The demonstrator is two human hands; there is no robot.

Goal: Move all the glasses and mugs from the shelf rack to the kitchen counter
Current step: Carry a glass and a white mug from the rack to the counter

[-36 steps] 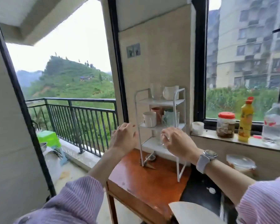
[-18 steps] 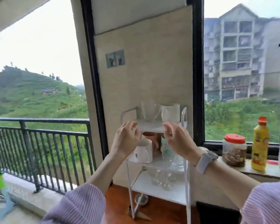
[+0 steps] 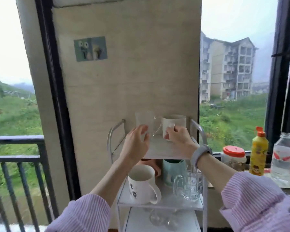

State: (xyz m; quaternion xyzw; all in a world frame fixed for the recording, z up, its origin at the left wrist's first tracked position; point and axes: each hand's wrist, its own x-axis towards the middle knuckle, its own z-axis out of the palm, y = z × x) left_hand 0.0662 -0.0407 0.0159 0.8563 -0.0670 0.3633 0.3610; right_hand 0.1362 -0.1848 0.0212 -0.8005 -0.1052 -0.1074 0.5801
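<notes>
A white three-tier shelf rack (image 3: pixel 111 136) stands against the beige wall. On its top shelf are a clear glass mug (image 3: pixel 144 120) and a white mug (image 3: pixel 176 121). My left hand (image 3: pixel 135 144) wraps around the lower part of the clear glass mug. My right hand (image 3: pixel 179 139) grips the white mug's front, its wrist wearing a watch. The middle shelf holds a printed white mug (image 3: pixel 141 183), a clear glass beer mug (image 3: pixel 189 186), a pale blue cup (image 3: pixel 172 171) and a pinkish mug (image 3: pixel 150 162) at the back. Several clear glasses (image 3: pixel 159 219) lie on the bottom shelf.
On the window sill to the right stand a red-lidded jar (image 3: pixel 233 159), a yellow bottle (image 3: pixel 259 154) and a clear water bottle (image 3: pixel 283 158). A dark balcony railing (image 3: pixel 15 158) runs on the left. A wall hook sticker (image 3: pixel 90 48) sits above the rack.
Both hands have risen from beside the middle shelf to the top shelf and closed on the clear glass mug and the white mug. The view has moved closer to the rack.
</notes>
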